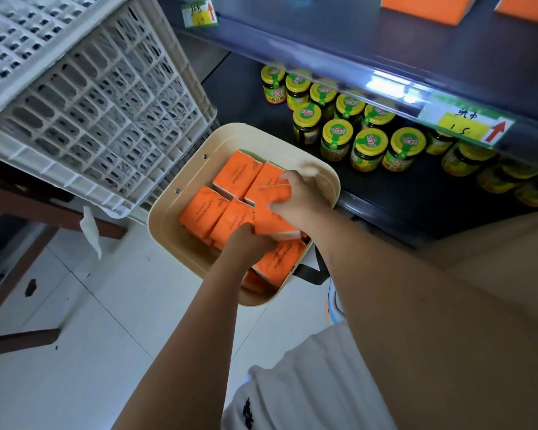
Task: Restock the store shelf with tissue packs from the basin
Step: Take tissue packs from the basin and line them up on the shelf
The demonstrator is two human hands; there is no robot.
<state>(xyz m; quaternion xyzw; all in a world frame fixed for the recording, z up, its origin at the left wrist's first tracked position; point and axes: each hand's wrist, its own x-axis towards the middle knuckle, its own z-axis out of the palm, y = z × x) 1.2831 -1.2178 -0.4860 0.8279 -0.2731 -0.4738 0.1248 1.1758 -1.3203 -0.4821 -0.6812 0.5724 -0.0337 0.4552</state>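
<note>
We see soft, boxy orange tissue packs (pixel 202 209) that say COTTON TISSUE. They lie in a smooth cream basin (pixel 326 178) beside the dark shelf (pixel 401 193). Our right hand (pixel 295 197) grabs the top pack (pixel 271 217). Our left hand (pixel 246 240) dips among them, and we cannot tell its grip. Yellow-lidded jars (pixel 370 147) stand on the shelf. The floor (pixel 106 336) is white tile.

Yellow-lidded jars (pixel 339 131) in rows, white lattice crate (pixel 84 97), price tag (pixel 466 125), tiled floor (pixel 90 352)

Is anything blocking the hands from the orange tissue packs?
No, nothing visible. The right hand grips a pack, and the left hand touches other packs in the basin.
</note>
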